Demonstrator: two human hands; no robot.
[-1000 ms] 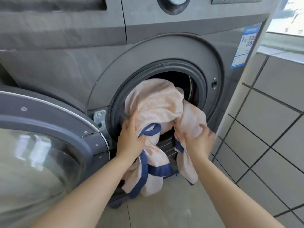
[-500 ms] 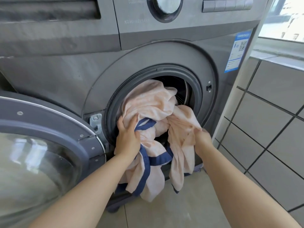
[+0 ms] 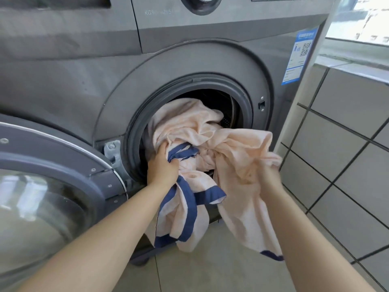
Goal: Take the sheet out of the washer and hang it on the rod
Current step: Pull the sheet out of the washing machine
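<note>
A pale peach sheet (image 3: 189,125) with a dark blue border spills out of the round opening of the grey washer (image 3: 189,60). Part of it is still inside the drum; two bunches hang down toward the floor. My left hand (image 3: 163,165) grips a bunch of the sheet at the blue border, just at the lower left of the opening. My right hand (image 3: 268,175) grips another fold, lifted out to the right of the opening, with cloth draped over its fingers. No rod is in view.
The washer's round glass door (image 3: 52,197) stands swung open at the left, close to my left forearm. A grey tiled wall (image 3: 347,144) runs along the right, with a window ledge above. Pale floor tiles (image 3: 210,266) lie below the hanging cloth.
Both hands have pulled more of the sheet out of the drum. My right hand has moved right and outward, drawing its fold clear of the opening; my left hand stays at the blue border.
</note>
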